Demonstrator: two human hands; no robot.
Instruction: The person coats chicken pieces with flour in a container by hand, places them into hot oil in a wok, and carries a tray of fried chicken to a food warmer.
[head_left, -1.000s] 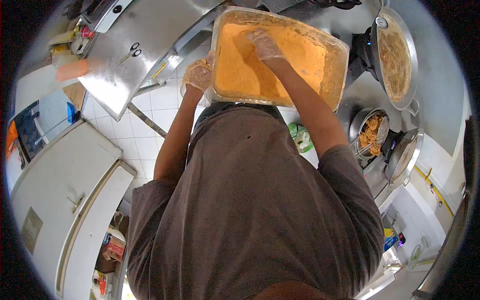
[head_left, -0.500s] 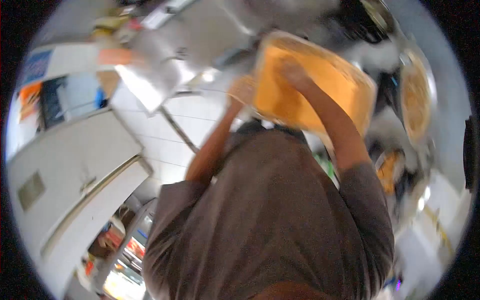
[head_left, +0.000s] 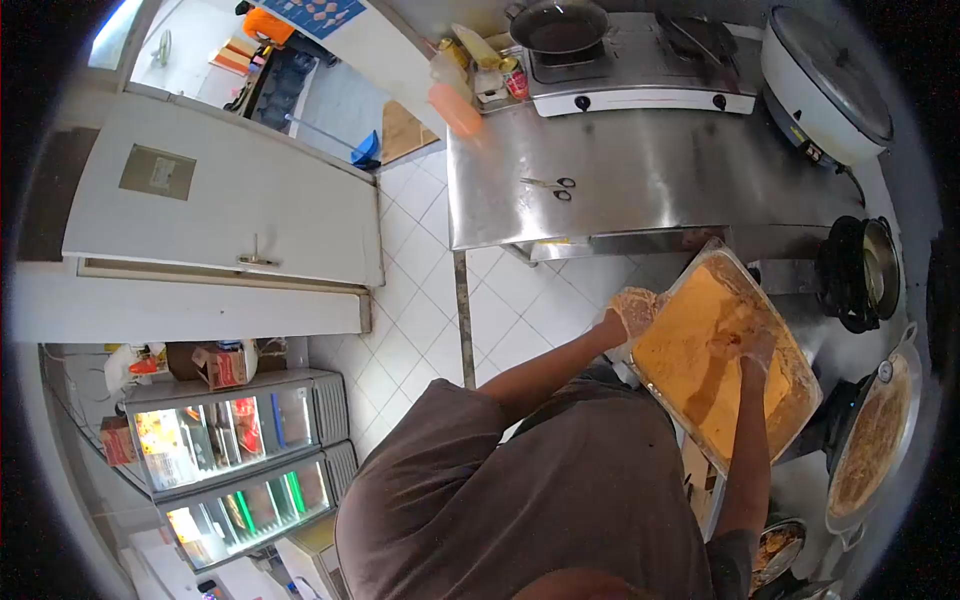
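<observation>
A rectangular tray of orange breading powder lies tilted across the view at the right, in front of my body. My left hand, in a clear plastic glove dusted with powder, is closed around the tray's left rim. My right hand, also in a thin clear glove, reaches into the powder near the tray's upper right part. Its fingers curl at a brownish, powder-coated lump that I cannot make out. Powder hides part of the fingertips.
A steel counter holds scissors, a gas stove and a large lidded cooker. A wide pan of brown liquid sits at the right. A white door and glass-front fridges stand left.
The view has swung and sharpened, so the counter and stove now show fully. The tray and both hands appear farther right and lower. My left hand is still on the rim, my right in the powder.
</observation>
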